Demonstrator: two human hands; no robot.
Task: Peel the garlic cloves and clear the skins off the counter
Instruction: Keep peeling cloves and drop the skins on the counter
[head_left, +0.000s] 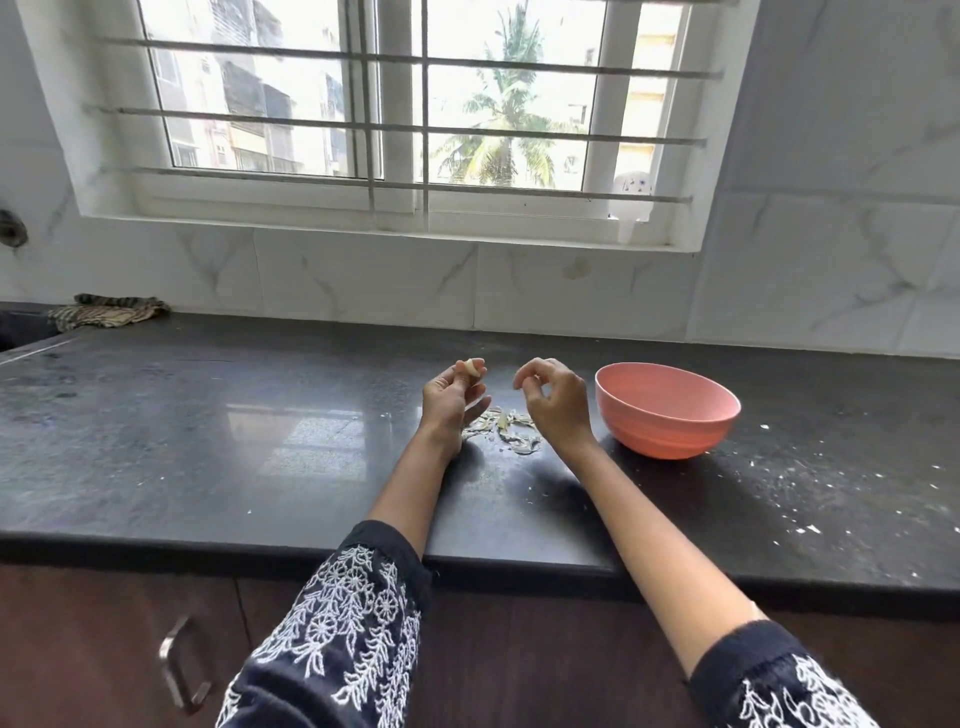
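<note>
Left hand (453, 397) pinches pale garlic clove (472, 367) aloft, ready for peeling; right hand (555, 400) curled, seemingly holding nothing; papery skins (506, 431) heaped mid-counter beside pink plastic bowl (670, 415).

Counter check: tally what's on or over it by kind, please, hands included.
Hands: 2, left hand pinching the clove, right hand holding nothing I can see
Garlic cloves: 1
Pink bowls: 1
Piles of garlic skins: 1
Striped cloths: 1
Total: 6
</note>
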